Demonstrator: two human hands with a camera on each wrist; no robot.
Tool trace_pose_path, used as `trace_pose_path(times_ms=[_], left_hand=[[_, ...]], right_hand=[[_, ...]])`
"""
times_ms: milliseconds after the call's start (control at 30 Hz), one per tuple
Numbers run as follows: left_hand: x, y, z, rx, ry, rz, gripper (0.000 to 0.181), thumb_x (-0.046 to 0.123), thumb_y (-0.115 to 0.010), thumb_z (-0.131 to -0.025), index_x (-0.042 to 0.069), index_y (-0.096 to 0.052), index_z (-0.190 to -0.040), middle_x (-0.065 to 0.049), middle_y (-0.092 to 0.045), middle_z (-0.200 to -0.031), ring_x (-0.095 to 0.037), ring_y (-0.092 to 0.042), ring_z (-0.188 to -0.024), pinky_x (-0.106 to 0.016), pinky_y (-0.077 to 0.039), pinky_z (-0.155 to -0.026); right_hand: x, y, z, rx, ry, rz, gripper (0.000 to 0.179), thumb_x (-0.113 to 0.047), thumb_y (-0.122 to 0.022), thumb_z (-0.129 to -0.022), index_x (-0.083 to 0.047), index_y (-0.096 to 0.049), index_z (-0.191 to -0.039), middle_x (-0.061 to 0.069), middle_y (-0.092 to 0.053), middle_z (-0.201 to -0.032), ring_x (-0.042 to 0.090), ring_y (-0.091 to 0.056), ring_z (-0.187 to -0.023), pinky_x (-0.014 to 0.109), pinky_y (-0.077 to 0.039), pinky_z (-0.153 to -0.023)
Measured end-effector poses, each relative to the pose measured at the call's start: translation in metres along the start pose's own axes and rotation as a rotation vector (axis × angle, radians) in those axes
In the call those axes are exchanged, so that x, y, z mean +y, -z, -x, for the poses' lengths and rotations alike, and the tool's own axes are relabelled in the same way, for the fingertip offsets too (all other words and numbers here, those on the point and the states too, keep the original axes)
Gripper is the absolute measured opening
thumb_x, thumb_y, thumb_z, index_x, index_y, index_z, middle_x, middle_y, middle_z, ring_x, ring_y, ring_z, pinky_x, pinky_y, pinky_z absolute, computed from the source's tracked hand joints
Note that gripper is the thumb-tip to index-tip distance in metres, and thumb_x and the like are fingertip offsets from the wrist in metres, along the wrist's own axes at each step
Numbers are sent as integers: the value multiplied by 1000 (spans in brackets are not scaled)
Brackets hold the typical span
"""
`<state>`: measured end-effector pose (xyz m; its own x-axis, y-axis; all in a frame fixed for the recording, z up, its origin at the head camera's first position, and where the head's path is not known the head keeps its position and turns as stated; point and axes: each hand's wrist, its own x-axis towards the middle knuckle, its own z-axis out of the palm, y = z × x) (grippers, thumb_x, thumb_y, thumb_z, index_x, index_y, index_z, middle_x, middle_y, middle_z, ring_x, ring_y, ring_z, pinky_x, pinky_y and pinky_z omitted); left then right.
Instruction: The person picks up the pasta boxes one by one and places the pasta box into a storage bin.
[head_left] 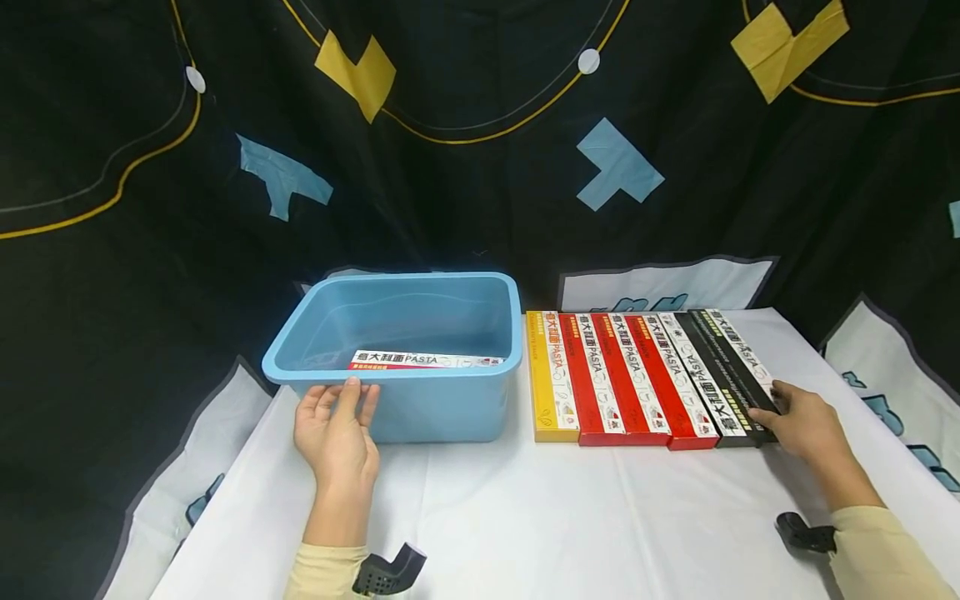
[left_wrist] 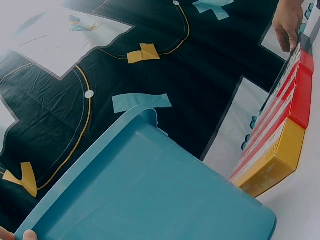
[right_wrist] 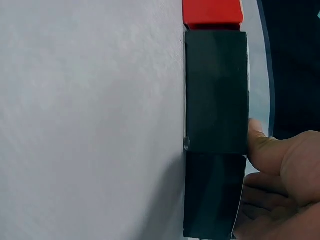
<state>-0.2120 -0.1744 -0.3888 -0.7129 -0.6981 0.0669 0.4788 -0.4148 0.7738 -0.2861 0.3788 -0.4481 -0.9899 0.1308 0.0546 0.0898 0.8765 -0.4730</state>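
My left hand (head_left: 341, 433) grips the front rim of a light blue plastic tub (head_left: 442, 408), with fingertips at the lip. Inside the tub lies a pasta box (head_left: 427, 360) with a white and red face, mostly hidden by the front wall. To the right, several pasta boxes lie flat side by side: a yellow one (head_left: 551, 375), three red ones (head_left: 596, 379) and two black ones. My right hand (head_left: 810, 421) is at the near end of the outermost black pasta box (right_wrist: 212, 195), thumb on its top by the seam, fingers round its outer side.
A white cloth (head_left: 600, 517) covers the table. Behind it hangs a dark curtain (head_left: 465, 200) with taped blue and yellow pieces. The tub stands close to the left of the yellow box. A black wrist camera (head_left: 390, 571) sits on my left sleeve.
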Motion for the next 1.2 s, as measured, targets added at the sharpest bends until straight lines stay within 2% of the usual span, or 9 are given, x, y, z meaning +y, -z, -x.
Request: trace_pose_path(times_ms=[200,300,533,633,767,900,1067,1133,1200], left_hand=[[0,-1,1,-5,10,-12,39,0,-68,-89,-1,-45,-120,-16,-48,-117,-20,-62,-91,-36,-58,-87],[0,-2,1,-7,15,-18,40,1,-69,-89,0,-44,-121,-16,-47,-118,-20,-62,-93,-36,-58,-88],[-1,-5,1,-9,11,-14,39,0,-68,-89,-1,-45,-120,-16,-48,-118,-20,-63,-92,-36,-58,-87],[-1,-4,1,-4,15,-10,38,-1,-68,-89,-1,-45,-120,-16,-48,-118,-19,-63,-91,-36,-59,-87],[-2,-2,1,1,23,-10,39,0,-69,-89,-1,-45,-120,-16,-48,-119,-19,-64,-90,-36,-58,-87],[-3,-1,1,1,26,-11,39,1,-70,-89,0,-46,-120,-16,-49,-118,-19,-64,-90,-35,-58,-87],[-1,0,0,6,19,-1,39,1,-69,-89,0,-46,-120,-16,-50,-117,-18,-65,-89,-35,-58,-87],[-1,0,0,5,14,10,39,1,-70,-89,-1,-45,-120,-16,-50,-117,-18,-65,-88,-35,-58,-87],[0,0,0,3,8,11,39,1,-70,-88,-1,-46,-120,-17,-50,-117,-19,-65,-89,-35,-58,-87]], right_hand=[[13,7,4,-49,-75,-19,93,-53,-65,-89,20,-31,-136,49,-34,-128,61,-38,-112,73,-38,-93],[20,11,7,-55,-88,-16,97,-57,-63,-88,23,-30,-134,50,-34,-127,62,-38,-110,72,-39,-92],[26,22,10,-119,-218,5,92,-45,-69,-82,25,-32,-129,47,-38,-123,56,-44,-105,65,-46,-86],[28,21,13,-137,-231,5,90,-43,-72,-81,24,-34,-128,45,-41,-119,52,-47,-100,62,-48,-82],[32,21,20,-90,-224,29,90,-44,-72,-80,22,-36,-130,45,-42,-121,55,-46,-101,63,-48,-80],[35,24,25,8,-243,17,86,-42,-71,-82,19,-38,-133,46,-40,-125,57,-45,-106,63,-47,-80],[28,32,33,151,-292,-66,84,-41,-69,-83,12,-37,-140,44,-42,-127,50,-46,-103,43,-44,-62],[21,36,37,202,-325,-95,83,-41,-68,-83,8,-37,-143,42,-43,-129,49,-45,-106,36,-39,-59],[14,39,40,247,-366,-128,81,-41,-68,-83,4,-38,-144,40,-41,-134,49,-41,-111,35,-37,-59]])
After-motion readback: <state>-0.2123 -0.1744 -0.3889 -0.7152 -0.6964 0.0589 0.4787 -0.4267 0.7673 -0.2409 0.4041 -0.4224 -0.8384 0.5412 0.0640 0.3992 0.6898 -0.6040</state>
